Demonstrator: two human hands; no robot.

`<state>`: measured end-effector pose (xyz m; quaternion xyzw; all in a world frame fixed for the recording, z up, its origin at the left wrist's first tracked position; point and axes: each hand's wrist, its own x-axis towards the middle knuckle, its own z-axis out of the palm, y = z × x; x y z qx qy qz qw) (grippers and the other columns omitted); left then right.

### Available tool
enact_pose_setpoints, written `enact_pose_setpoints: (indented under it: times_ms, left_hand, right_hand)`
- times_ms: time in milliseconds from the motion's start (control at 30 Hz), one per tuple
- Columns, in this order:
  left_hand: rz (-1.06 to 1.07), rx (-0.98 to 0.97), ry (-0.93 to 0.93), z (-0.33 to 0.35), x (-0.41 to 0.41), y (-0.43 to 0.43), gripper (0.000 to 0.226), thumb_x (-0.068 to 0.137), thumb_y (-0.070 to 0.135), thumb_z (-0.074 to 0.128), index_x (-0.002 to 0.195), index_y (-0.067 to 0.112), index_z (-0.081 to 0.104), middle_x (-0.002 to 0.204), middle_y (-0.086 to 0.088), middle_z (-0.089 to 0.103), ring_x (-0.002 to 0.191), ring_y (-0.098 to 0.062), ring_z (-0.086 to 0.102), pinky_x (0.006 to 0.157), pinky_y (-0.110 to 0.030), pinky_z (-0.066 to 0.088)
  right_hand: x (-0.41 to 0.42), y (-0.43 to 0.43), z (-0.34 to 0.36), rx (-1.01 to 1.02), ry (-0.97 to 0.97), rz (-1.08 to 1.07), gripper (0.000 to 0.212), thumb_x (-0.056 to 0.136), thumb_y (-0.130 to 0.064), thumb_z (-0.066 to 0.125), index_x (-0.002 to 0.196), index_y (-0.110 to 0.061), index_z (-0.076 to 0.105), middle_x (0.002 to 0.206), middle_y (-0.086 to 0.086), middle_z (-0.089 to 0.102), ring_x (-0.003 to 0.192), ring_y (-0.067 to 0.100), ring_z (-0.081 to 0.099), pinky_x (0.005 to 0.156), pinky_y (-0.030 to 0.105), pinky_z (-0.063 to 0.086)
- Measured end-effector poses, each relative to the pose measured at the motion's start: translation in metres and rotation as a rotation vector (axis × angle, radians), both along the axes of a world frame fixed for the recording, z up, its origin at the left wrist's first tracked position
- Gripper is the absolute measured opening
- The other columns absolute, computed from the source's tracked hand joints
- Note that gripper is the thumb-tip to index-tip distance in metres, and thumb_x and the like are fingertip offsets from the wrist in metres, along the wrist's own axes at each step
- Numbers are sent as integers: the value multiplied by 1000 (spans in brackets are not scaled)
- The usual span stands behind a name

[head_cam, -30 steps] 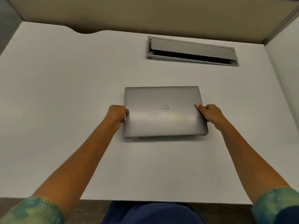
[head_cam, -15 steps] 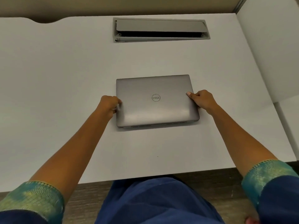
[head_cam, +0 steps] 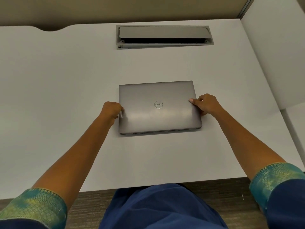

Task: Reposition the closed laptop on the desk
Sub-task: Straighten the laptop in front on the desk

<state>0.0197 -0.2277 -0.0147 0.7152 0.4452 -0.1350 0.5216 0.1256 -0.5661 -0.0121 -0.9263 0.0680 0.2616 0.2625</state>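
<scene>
Head view, looking down. A closed grey laptop (head_cam: 158,108) is seen lying flat near the middle of a white worktop (head_cam: 57,90), its lid uppermost and a round logo (head_cam: 158,104) shown at the lid's centre; its long edges are set roughly parallel to the near edge of the worktop, with a slight skew. The laptop is gripped at both short sides; the left hand (head_cam: 111,112) is closed on the left edge, about halfway along it, with the thumb laid on the lid; the right hand (head_cam: 207,104) is closed on the right edge, its thumb tip (head_cam: 191,100) pressed on the lid near that edge, the other fingers being curled down the side and partly hidden. Whether the laptop is resting fully on the worktop or is raised a little cannot be told; a thin shadow is cast along its near edge. Beyond the laptop, well apart from it, a long grey cable hatch (head_cam: 165,37) is set into the worktop, its flap tilted so that a dark slot is exposed. Both forearms are bare; patterned green-and-yellow sleeve cuffs (head_cam: 34,207) are visible at the lower corners; blue clothing (head_cam: 158,207) is seen below the near edge of the worktop; a pale partition (head_cam: 272,55) is stood along the right side.
</scene>
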Motion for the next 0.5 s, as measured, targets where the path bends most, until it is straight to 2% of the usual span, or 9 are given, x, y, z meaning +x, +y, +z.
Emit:
enact_pose_setpoints:
  times_ms: [100, 167, 233, 300, 333, 400, 467, 500]
  left_hand:
    - [-68, 75, -25, -3, -5, 0, 10, 85, 1, 59, 93, 0, 65, 101, -17, 59, 98, -31, 55, 84, -35, 47]
    - [-126, 143, -11, -1, -6, -3, 28, 86, 15, 62, 112, 3, 61, 115, -19, 58, 112, -35, 56, 89, -38, 47]
    - [-205, 328, 35, 0, -3, -4, 56, 87, 30, 61, 134, 5, 46, 139, -19, 45, 126, -38, 47, 100, -46, 44]
    - [-266, 484, -12, 3, 6, -4, 64, 88, 34, 59, 142, 8, 37, 147, -17, 36, 132, -38, 41, 107, -50, 38]
    - [-293, 518, -52, 4, 12, -4, 64, 88, 33, 57, 143, 9, 36, 149, -16, 35, 135, -37, 39, 109, -50, 34]
    - [-370, 551, -129, 6, 26, -6, 62, 90, 32, 55, 145, 12, 35, 152, -13, 34, 138, -34, 36, 112, -50, 29]
    - [-502, 573, -202, 6, 43, -11, 60, 90, 32, 54, 144, 13, 37, 151, -12, 36, 138, -32, 36, 112, -49, 29]
    - [-575, 576, -235, 6, 53, -16, 59, 90, 32, 54, 144, 13, 38, 151, -11, 37, 138, -32, 36, 111, -49, 29]
  right_hand:
    - [-3, 0, 4, 17, 39, -26, 52, 81, -58, 60, 81, -7, 64, 73, 14, 71, 63, 33, 72, 77, 42, 59]
    - [-14, 0, 5, -1, -64, -81, 51, 83, -58, 58, 83, -7, 62, 77, 12, 70, 66, 31, 70, 74, 40, 58]
    - [-36, 1, 8, -4, -261, -177, 48, 88, -54, 52, 88, -7, 60, 82, 8, 67, 73, 25, 62, 71, 33, 48]
    - [-66, 7, 13, 172, -331, -341, 42, 91, -48, 51, 85, -8, 61, 76, 4, 63, 70, 22, 57, 62, 29, 42]
    - [-82, 12, 16, 351, -256, -472, 39, 91, -44, 52, 80, -9, 62, 70, 4, 60, 62, 20, 55, 55, 28, 42]
    - [-117, 26, 20, 718, 80, -719, 32, 92, -36, 56, 75, -10, 62, 60, 5, 54, 48, 16, 50, 43, 26, 43]
    - [-150, 47, 19, 966, 401, -886, 28, 93, -31, 58, 81, -5, 63, 62, 8, 59, 52, 17, 57, 45, 28, 49]
    - [-162, 59, 15, 1029, 494, -949, 27, 93, -28, 57, 88, -2, 63, 71, 12, 65, 62, 21, 63, 52, 32, 54]
